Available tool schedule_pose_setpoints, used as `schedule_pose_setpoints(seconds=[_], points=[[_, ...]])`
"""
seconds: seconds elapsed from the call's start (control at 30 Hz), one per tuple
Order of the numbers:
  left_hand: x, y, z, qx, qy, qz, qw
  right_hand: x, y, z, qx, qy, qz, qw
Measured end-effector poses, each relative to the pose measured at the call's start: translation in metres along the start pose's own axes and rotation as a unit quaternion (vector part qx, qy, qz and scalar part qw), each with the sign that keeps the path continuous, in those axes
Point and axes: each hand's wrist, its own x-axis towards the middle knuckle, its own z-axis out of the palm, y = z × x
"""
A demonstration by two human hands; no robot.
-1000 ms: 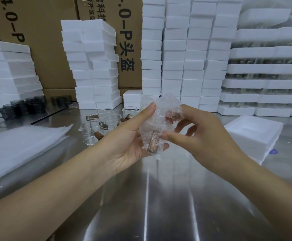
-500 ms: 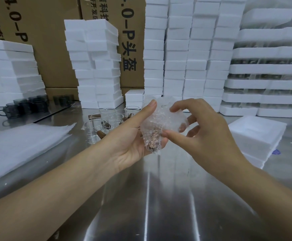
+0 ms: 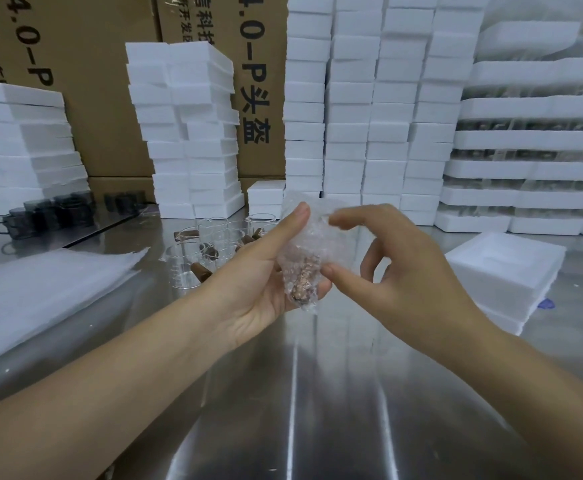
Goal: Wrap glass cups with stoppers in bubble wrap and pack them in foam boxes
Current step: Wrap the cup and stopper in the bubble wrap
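Note:
A glass cup with a brown stopper, wrapped in bubble wrap, is held above the steel table. My left hand cradles it from the left, thumb up along the wrap. My right hand pinches the wrap from the right, thumb at the lower side, forefinger curled over the top. Several bare glass cups with brown stoppers stand on the table behind my left hand. An open foam box sits at the right.
A pile of bubble-wrap sheets lies at the left. Dark glass mugs stand at the far left. Stacks of white foam boxes and cardboard cartons line the back.
My right forefinger has swung up and over the top of the bundle, folding the wrap. The stopper end has turned downward in my left hand.

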Motion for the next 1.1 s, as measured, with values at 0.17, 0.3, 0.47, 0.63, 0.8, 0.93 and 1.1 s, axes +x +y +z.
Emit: schedule_pose_setpoints(seconds=[0.17,0.3,0.47,0.63,0.8,0.93,1.1], points=[[0.000,0.001,0.000,-0.048,0.013,0.001,0.999,0.001,0.000,0.000,-0.017,0.030,0.098,0.995],[0.001,0.000,-0.002,-0.049,0.012,0.005,0.999,0.004,-0.003,0.002,0.152,0.020,0.175,0.973],[0.001,-0.002,-0.002,-0.016,-0.001,0.005,1.000,0.006,-0.006,0.003,0.229,0.042,0.155,0.960],[0.003,-0.003,-0.004,0.010,-0.005,0.016,1.000,0.004,-0.011,0.001,0.170,0.002,0.116,0.979],[0.004,-0.006,-0.007,0.111,0.007,0.035,0.993,0.001,-0.012,0.003,0.077,-0.124,0.082,0.986],[0.003,-0.007,-0.007,0.160,0.038,0.049,0.985,0.000,-0.009,0.006,0.075,-0.055,0.109,0.990],[0.005,-0.008,-0.006,0.107,0.071,0.065,0.990,-0.001,-0.005,0.017,0.163,-0.022,0.217,0.962]])
